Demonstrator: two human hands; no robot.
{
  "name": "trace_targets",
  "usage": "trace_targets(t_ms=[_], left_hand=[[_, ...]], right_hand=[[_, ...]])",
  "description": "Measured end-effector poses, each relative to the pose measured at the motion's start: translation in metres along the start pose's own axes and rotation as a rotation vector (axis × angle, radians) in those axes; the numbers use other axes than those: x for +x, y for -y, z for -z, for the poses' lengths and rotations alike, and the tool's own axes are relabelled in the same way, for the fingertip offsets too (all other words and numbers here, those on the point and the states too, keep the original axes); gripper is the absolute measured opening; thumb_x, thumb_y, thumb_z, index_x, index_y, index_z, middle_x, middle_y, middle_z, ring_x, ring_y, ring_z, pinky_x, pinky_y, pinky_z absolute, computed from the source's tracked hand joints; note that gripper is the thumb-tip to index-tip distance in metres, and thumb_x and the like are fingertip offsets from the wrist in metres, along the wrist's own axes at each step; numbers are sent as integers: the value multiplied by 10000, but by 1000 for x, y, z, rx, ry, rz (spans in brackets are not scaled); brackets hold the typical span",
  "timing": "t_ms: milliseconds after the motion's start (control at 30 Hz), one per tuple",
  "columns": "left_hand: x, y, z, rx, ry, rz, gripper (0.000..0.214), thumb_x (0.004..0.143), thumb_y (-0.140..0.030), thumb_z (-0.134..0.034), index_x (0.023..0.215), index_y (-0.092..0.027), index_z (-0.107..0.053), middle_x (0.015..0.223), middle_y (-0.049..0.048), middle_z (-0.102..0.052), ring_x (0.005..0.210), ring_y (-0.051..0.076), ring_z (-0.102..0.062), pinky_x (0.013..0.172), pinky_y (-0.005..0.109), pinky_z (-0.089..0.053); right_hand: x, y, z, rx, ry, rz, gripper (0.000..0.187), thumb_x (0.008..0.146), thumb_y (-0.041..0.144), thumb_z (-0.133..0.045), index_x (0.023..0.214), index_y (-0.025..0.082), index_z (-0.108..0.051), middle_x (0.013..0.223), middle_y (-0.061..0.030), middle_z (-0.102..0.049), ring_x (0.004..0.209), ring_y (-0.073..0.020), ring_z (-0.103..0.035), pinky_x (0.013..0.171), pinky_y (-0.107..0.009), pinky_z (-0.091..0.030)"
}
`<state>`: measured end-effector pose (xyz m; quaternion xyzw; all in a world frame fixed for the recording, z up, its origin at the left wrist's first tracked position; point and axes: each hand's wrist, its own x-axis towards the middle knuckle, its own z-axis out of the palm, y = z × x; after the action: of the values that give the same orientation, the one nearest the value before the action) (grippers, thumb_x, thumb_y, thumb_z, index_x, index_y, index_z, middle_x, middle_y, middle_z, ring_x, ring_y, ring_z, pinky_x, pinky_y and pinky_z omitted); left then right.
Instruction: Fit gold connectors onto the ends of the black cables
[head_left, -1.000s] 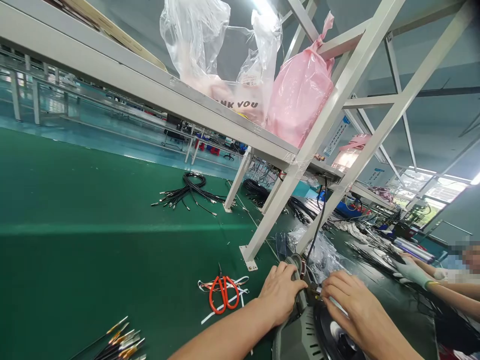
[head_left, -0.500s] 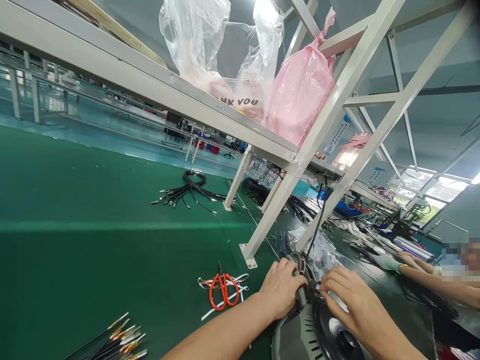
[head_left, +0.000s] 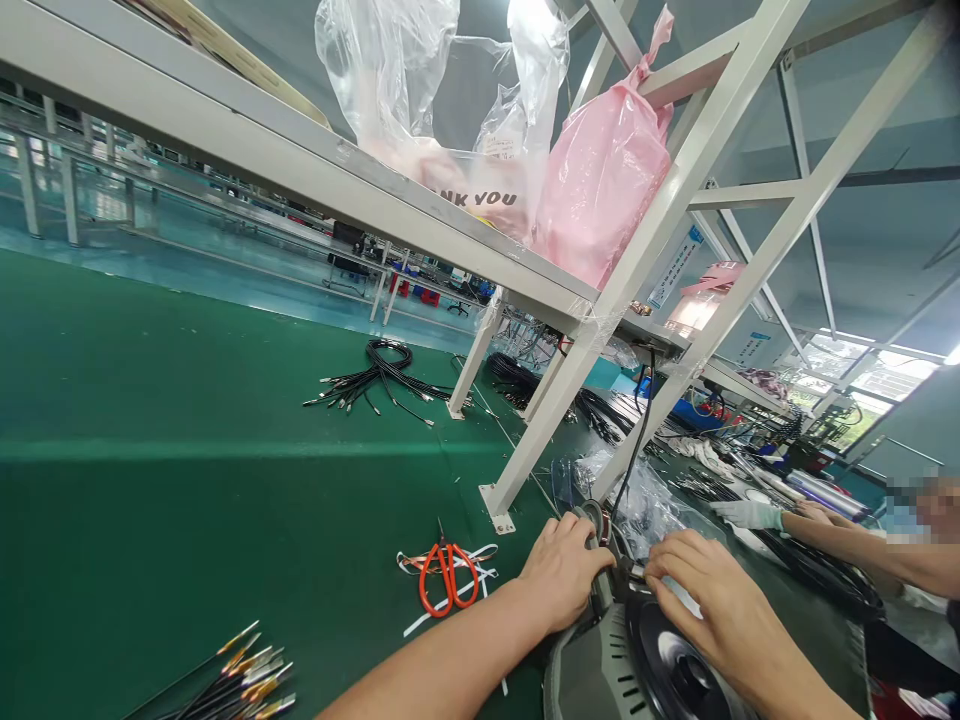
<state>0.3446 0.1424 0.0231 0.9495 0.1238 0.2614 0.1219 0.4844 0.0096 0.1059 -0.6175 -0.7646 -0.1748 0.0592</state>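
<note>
A grey machine (head_left: 592, 665) with vent slots and a black round reel (head_left: 682, 670) on its right side stands at the bottom of the head view. My left hand (head_left: 564, 572) is closed over the machine's narrow upper end, its thumb stretched toward the right. Close by, my right hand (head_left: 701, 590) has bent fingers pinched at the machine's front, above the reel. What lies between those fingertips is hidden. Red-handled scissors (head_left: 448, 580) rest on white and copper-coloured strips left of the machine.
Black cables with metal ends (head_left: 232, 690) lie at the lower left, and a coiled bundle (head_left: 375, 378) farther back. A shelf post (head_left: 559, 400) rises behind the machine beside clear plastic (head_left: 637, 500). At right, a co-worker's gloved hand (head_left: 750, 514) is over cables.
The co-worker's gloved hand has moved left and slightly up, with black cables now below it. My right hand has shifted very slightly; my left hand stays put.
</note>
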Motion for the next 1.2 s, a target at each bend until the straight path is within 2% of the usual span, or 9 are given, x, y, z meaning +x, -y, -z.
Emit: trace_targets(t_ms=[433, 767, 1033, 1200], left_hand=[[5, -2, 3, 9, 16, 6, 359, 802, -170, -558, 1146, -264, -600, 1172, 81, -520, 1061, 262, -464, 816, 372, -436], [-6, 0, 2, 23, 20, -8, 422, 810, -135, -521, 1205, -280, -564, 1258, 86, -486, 1112, 263, -449, 870, 390, -428], [1, -3, 3, 25, 24, 10, 519, 772, -122, -553, 1261, -290, -508, 1314, 89, -443, 1146, 276, -421, 896, 400, -418], [0, -2, 3, 17, 23, 16, 515, 769, -106, -547, 1249, -291, -514, 1310, 86, -445, 1139, 274, -422, 897, 398, -415]], right_hand=[[-13, -8, -7, -28, -85, -8, 129, 945, 174, -449, 851, 215, -527, 850, -57, -620, 842, -243, -556, 732, -398, -394], [-6, 4, -7, -81, -128, 68, 191, 914, 94, -439, 797, 203, -543, 784, -30, -621, 756, -214, -541, 659, -347, -366], [-14, -5, -7, -132, -204, 57, 180, 919, 111, -434, 819, 196, -558, 807, -58, -640, 819, -234, -572, 708, -365, -384], [-13, -2, -9, -139, -224, 58, 159, 913, 97, -456, 841, 185, -567, 812, -65, -644, 834, -240, -569, 725, -376, -393]])
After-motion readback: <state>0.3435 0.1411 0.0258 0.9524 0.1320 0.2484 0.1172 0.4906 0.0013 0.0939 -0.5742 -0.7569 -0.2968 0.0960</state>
